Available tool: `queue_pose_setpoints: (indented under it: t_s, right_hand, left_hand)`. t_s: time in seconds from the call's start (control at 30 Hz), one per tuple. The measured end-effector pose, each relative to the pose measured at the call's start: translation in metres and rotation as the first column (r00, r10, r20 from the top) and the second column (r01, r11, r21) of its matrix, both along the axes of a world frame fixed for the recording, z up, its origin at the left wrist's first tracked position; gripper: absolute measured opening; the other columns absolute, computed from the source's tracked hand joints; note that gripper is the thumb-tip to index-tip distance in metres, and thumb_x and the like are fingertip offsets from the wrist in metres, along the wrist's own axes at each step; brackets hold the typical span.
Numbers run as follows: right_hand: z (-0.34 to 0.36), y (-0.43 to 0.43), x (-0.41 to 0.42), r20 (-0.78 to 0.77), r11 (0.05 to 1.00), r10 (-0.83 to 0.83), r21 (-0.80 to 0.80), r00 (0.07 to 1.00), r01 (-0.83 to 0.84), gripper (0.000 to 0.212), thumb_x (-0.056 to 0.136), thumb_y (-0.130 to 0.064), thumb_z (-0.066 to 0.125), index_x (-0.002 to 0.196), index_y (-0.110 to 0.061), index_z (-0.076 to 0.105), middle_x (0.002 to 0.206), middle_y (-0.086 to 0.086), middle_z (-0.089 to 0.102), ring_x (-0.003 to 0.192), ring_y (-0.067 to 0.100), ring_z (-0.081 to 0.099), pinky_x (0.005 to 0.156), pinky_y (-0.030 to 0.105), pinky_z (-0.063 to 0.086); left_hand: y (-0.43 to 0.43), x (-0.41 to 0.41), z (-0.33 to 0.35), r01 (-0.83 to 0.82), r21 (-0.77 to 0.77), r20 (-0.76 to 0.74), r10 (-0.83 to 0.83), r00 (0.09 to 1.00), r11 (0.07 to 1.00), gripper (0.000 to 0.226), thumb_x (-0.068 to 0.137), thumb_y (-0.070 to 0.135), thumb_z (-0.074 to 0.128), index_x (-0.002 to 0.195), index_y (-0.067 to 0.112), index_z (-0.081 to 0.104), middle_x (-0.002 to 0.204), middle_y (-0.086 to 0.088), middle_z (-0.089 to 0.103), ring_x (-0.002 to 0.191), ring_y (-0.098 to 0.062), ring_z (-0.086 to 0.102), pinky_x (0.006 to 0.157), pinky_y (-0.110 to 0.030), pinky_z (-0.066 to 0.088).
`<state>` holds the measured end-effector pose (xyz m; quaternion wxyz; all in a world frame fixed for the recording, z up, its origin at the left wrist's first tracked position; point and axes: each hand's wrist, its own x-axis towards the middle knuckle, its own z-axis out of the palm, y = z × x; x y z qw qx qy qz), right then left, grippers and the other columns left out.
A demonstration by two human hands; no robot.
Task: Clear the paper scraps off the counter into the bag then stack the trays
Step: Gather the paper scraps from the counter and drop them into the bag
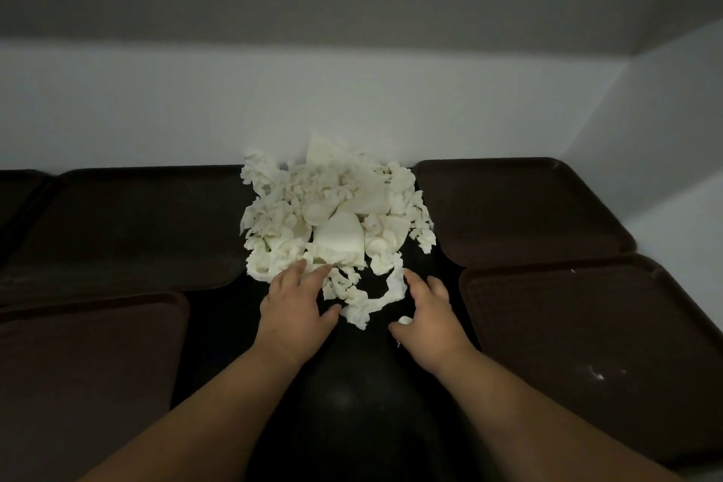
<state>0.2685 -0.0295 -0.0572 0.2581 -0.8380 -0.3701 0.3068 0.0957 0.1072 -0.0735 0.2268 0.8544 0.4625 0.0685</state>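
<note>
Both forearms are cut off at the bottom edge, over the dark worktop. Left hand lies flat, fingers spread on the near rim of the paper scraps; right hand is loosely spread, w/ one small scrap half hidden by its thumb. The pile sits mid-worktop btwn brown trays, back to the wall; the far-left tray is cut off and dim.

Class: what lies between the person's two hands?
In the head view, torn paper scraps on the dark counter lie between the left hand and right hand.
</note>
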Motion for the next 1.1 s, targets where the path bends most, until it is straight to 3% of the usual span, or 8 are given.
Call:
queue_pose_setpoints:
  t_s: [0.2, 0.3, 0.37, 0.47, 0.63, 0.87, 0.97, 1.1]
  right_hand:
    - [-0.007, 0.033, 0.023, 0.072, 0.983, 0.182, -0.026, 0.981, -0.181, 0.077, 0.093, -0.016, 0.064, 0.156, -0.038, 0.026, 0.167, 0.000, 0.002, 0.152, 0.020, 0.017, 0.116, 0.028, 0.028]
    - [-0.014, 0.044, 0.028, 0.125, 0.975, 0.223, -0.033, 0.967, -0.220, 0.056, 0.095, -0.014, 0.059, 0.148, -0.027, 0.047, 0.156, -0.001, 0.026, 0.142, 0.017, 0.030, 0.108, 0.021, 0.032]
    - [-0.018, 0.046, 0.030, 0.151, 0.976, 0.216, -0.026, 0.965, -0.215, 0.041, 0.095, -0.014, 0.057, 0.136, -0.020, 0.059, 0.138, -0.002, 0.043, 0.124, 0.015, 0.046, 0.095, 0.018, 0.040]
    - [-0.019, 0.044, 0.035, 0.138, 0.990, 0.135, 0.029, 0.981, -0.140, 0.019, 0.096, -0.017, 0.058, 0.111, -0.018, 0.068, 0.115, -0.004, 0.051, 0.089, 0.009, 0.057, 0.071, 0.017, 0.047]
    - [-0.010, 0.027, 0.036, -0.008, 0.995, -0.005, 0.098, 1.000, 0.006, 0.013, 0.091, -0.018, 0.062, 0.085, -0.029, 0.064, 0.105, -0.009, 0.054, 0.080, 0.016, 0.065, 0.059, 0.021, 0.048]
    - [0.019, -0.016, 0.033, -0.115, 0.957, -0.197, 0.193, 0.974, 0.217, 0.008, 0.090, -0.019, 0.066, 0.092, -0.027, 0.067, 0.088, 0.005, 0.068, 0.064, 0.012, 0.066, 0.051, 0.019, 0.048]
    - [0.034, -0.037, 0.027, -0.177, 0.897, -0.332, 0.246, 0.926, 0.368, 0.008, 0.090, -0.017, 0.066, 0.092, -0.025, 0.067, 0.075, 0.004, 0.069, 0.065, 0.020, 0.068, 0.052, 0.021, 0.051]
    - [0.042, -0.066, 0.021, -0.248, 0.781, -0.500, 0.285, 0.830, 0.556, 0.006, 0.089, -0.016, 0.067, 0.090, -0.022, 0.068, 0.074, 0.002, 0.068, 0.056, 0.010, 0.065, 0.057, 0.030, 0.055]
  left_hand:
    - [0.001, 0.004, -0.033, -0.081, 0.090, 0.074, 0.075, 0.994, 0.993, 0.045, 0.096, 0.045, 0.059, 0.140, 0.037, 0.052, 0.142, 0.006, 0.048, 0.135, -0.020, 0.041, 0.111, -0.045, 0.034]
    - [0.001, 0.003, -0.042, -0.103, 0.121, 0.162, 0.083, 0.983, 0.987, 0.033, 0.096, 0.024, 0.063, 0.129, 0.030, 0.063, 0.126, 0.006, 0.055, 0.122, -0.019, 0.050, 0.106, -0.042, 0.038]
    - [0.000, 0.005, -0.043, -0.127, 0.136, 0.213, 0.097, 0.972, 0.983, 0.032, 0.094, 0.016, 0.064, 0.124, 0.026, 0.066, 0.122, 0.006, 0.057, 0.117, -0.018, 0.051, 0.104, -0.043, 0.043]
    - [-0.002, 0.007, -0.042, -0.155, 0.120, 0.263, 0.119, 0.958, 0.981, 0.030, 0.092, 0.013, 0.064, 0.120, 0.024, 0.067, 0.119, 0.006, 0.057, 0.115, -0.017, 0.052, 0.098, -0.042, 0.050]
    - [-0.005, 0.005, -0.040, -0.165, 0.072, 0.298, 0.136, 0.945, 0.984, 0.031, 0.088, 0.010, 0.067, 0.117, 0.021, 0.067, 0.116, 0.008, 0.052, 0.112, -0.022, 0.056, 0.089, -0.042, 0.057]
    - [-0.027, -0.001, -0.001, -0.162, -0.007, 0.438, 0.149, 0.887, 0.987, 0.030, 0.090, 0.007, 0.068, 0.118, 0.017, 0.066, 0.117, 0.011, 0.039, 0.116, -0.014, 0.048, 0.091, -0.024, 0.042]
    - [-0.031, 0.001, 0.023, -0.096, 0.025, 0.482, 0.072, 0.873, 0.995, 0.029, 0.090, 0.008, 0.067, 0.118, 0.016, 0.066, 0.119, 0.008, 0.042, 0.110, -0.006, 0.047, 0.094, -0.018, 0.040]
    - [-0.033, 0.012, 0.050, -0.032, 0.060, 0.527, -0.005, 0.850, 0.998, 0.029, 0.089, 0.005, 0.066, 0.117, 0.015, 0.066, 0.121, 0.001, 0.044, 0.110, -0.004, 0.044, 0.086, 0.003, 0.032]
